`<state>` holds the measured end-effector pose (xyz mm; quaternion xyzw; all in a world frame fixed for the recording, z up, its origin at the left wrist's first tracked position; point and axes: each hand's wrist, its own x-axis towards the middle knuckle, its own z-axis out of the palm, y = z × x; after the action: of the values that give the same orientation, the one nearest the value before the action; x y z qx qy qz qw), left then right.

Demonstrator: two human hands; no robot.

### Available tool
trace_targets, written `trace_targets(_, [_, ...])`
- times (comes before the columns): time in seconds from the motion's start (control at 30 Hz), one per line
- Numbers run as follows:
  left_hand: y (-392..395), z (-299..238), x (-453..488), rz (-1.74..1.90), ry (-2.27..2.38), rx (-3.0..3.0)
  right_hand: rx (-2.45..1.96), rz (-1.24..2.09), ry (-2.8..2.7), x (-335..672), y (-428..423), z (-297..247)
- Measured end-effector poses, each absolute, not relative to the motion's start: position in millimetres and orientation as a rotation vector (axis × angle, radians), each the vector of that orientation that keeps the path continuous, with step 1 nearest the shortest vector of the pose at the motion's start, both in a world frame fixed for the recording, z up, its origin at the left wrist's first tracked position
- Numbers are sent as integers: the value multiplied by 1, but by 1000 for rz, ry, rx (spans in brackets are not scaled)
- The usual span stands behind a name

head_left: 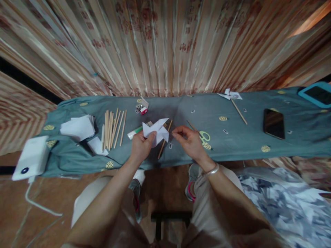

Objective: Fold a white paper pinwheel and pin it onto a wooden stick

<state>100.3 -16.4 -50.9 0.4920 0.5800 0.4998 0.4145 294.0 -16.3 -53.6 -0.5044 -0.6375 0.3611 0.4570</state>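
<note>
My left hand (141, 147) grips a white folded-paper pinwheel (159, 131) between thumb and fingers, above the cloth-covered table. To its right my right hand (190, 141) is in a pinch, fingertips a little apart from the paper; whatever they hold, if anything, is too small to make out. A wooden stick (162, 146) lies slantwise beside the pinwheel, partly behind it. Behind my left hand is a white and green glue stick (134, 132), partly covered. Scissors (204, 136) with light green handles rest by my right hand, which hides part of them.
Left are several wooden sticks (113, 129), a stack of white paper (79, 127) and a white device (32, 156) with a cable. A small open box (142, 110) of metal pieces stands behind. Right are a pinwheel on a stick (239, 112), a phone (274, 124) and a blue-framed device (317, 94).
</note>
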Motion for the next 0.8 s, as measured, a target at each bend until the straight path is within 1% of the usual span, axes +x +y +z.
trace_targets(0.1, [-16, -49, 107, 1255, 1455, 1260, -1167, 915, -1473, 295, -24, -47])
trace_targets(0.23, [-17, -44, 115, 1276, 1460, 1244, -1111, 939, -1489, 291, -30, -44])
trace_targets(0.53, [-19, -40, 126, 1248, 1370, 1076, -1131, 671, -1652, 282, -34, -37])
trace_targets(0.8, [-23, -37, 128, 1237, 1280, 989, -1128, 705, -1643, 281, -26, -46])
